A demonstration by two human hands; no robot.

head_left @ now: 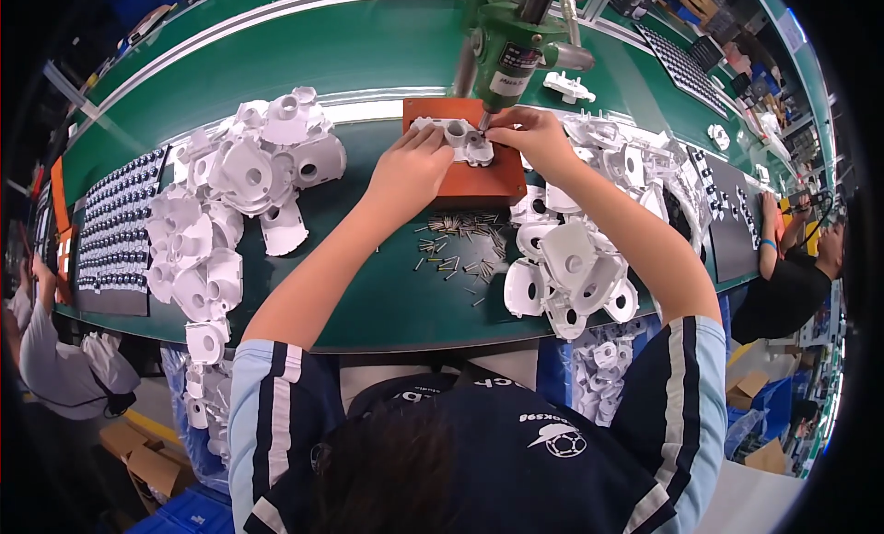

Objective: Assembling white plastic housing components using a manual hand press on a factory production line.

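Note:
A white plastic part (473,151) with round openings lies on an orange block (477,186) beneath a green press (512,60). My left hand (420,163) holds the part's left side, fingers bent over its top edge. At the part's right end my right hand (527,136) has its thumb and fingers closed in a pinch just beside the press tip (484,121). Whatever sits in that pinch is too small to make out. Below the block, several loose metal pins (460,239) lie scattered on the green tabletop.
White plastic parts are heaped at left (249,175) and right (571,262). A tray of small dark pieces (120,230) is far left, a dark board (732,216) far right. Blue-lined bins (603,373) holding white parts stand below the table edge. Other people work at both sides.

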